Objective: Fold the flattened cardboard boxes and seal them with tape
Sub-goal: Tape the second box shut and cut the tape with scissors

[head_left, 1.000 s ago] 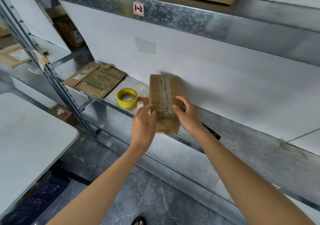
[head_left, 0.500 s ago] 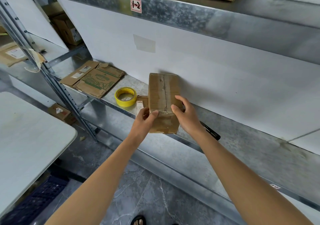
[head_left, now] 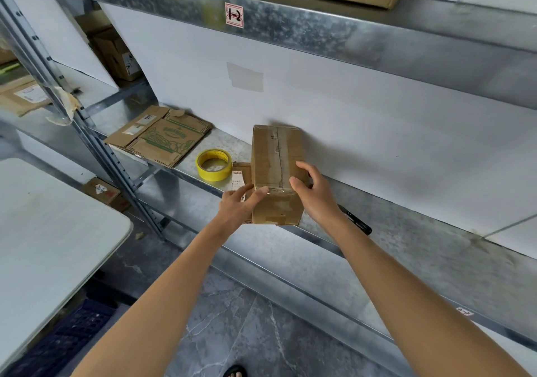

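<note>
Steel shelf (head_left: 406,245), taped box (head_left: 270,155) in curled fingers (head_left: 305,167) of left hand (head_left: 236,206) and right hand (head_left: 315,195).

Plain brown for the box (head_left: 276,155) mid-frame, with a shinier, paler strip down its top. Bright yellow on the tape roll (head_left: 214,165) just left of it. Green print over brown on the flattened cardboard (head_left: 170,141) further left. Mottled silver-grey shelf (head_left: 305,32), white tag (head_left: 234,15) up top with red border and black scribble. Dark grey floor (head_left: 247,324), white veins. Dark blue crate (head_left: 72,337) bottom left.
</note>
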